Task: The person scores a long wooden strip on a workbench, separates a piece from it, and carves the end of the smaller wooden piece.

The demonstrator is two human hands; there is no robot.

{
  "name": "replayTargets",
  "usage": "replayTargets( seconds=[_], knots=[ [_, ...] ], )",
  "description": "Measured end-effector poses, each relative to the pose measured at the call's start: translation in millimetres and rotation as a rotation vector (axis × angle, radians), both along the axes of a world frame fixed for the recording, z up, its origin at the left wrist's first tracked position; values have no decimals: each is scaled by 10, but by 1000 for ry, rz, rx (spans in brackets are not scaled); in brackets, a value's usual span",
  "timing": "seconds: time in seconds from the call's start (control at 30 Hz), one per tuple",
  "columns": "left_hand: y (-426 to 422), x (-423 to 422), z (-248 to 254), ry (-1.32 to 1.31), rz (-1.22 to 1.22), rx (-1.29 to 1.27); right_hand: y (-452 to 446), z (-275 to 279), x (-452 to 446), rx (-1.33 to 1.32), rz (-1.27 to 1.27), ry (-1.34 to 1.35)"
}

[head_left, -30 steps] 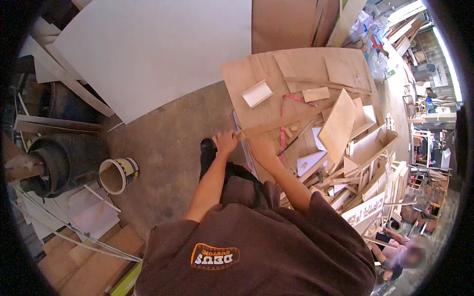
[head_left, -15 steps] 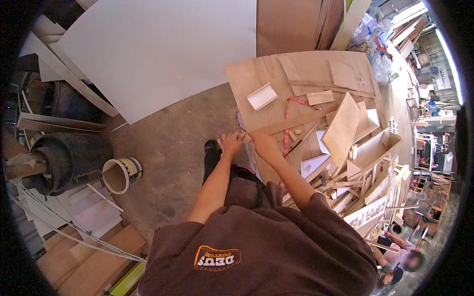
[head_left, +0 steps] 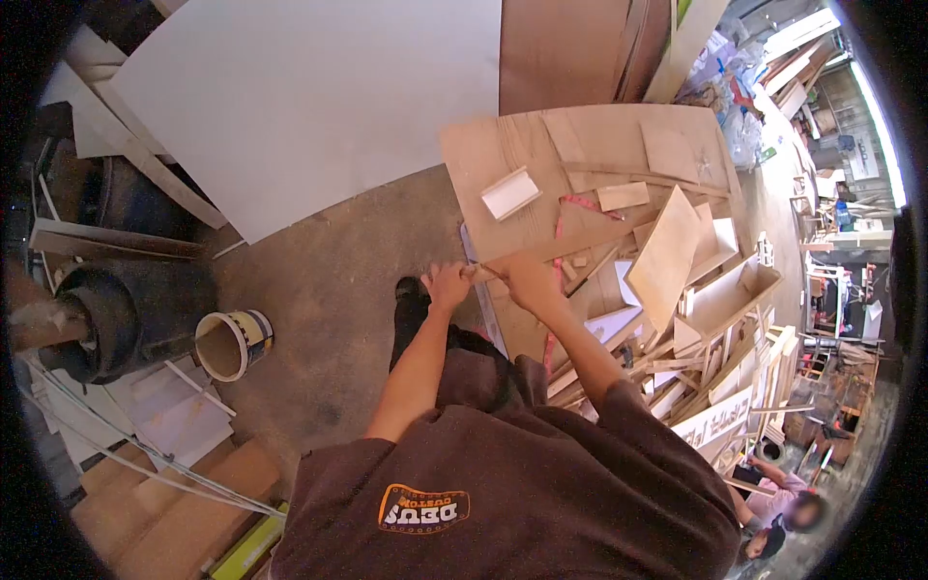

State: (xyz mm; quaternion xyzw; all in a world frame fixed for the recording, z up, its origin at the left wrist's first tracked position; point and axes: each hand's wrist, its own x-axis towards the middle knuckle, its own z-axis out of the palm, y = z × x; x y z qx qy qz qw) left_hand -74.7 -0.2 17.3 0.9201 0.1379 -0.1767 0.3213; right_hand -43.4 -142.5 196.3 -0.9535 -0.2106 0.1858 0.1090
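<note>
My left hand [head_left: 448,286] is closed at the near end of a long wooden strip [head_left: 590,238], just beyond the table edge. My right hand [head_left: 528,280] grips the same strip a little further in, over the table; its fingertips are partly hidden. The strip runs back across the plywood tabletop [head_left: 464,159] toward a pile of boards. Near it lie a red measuring tape [head_left: 559,246], a small white-lined wooden channel piece [head_left: 510,194] and a small wooden block [head_left: 623,196].
A tilted plywood panel [head_left: 665,256], an open wooden box [head_left: 730,302] and many offcuts crowd the table's right side. A large white sheet [head_left: 319,106] stands ahead. On the floor at left is a bucket [head_left: 259,333]. Other people [head_left: 773,503] are at lower right.
My right hand has turned slightly, its fingers now bent more over the strip. Both hands stay at the strip's near end. The view has shifted a little.
</note>
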Motion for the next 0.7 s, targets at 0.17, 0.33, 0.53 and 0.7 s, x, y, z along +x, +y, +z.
replayTargets(
  seconds=[0.17, 0.33, 0.53, 0.7],
  knots=[
    [-3, -42, 61, 21, 0, 7, -84, -194, -29, 55, -8, -41],
    [9, -44, -22, 53, -44, 5, 32, -1311, 150, -12, -31, -126],
    [-30, -86, -41, 63, -36, -1, -134, -393, 261, -35, 91, 46],
    [3, -111, 61, 60, -30, 3, 80, -1209, 305, -143, 93, -52]
  ],
)
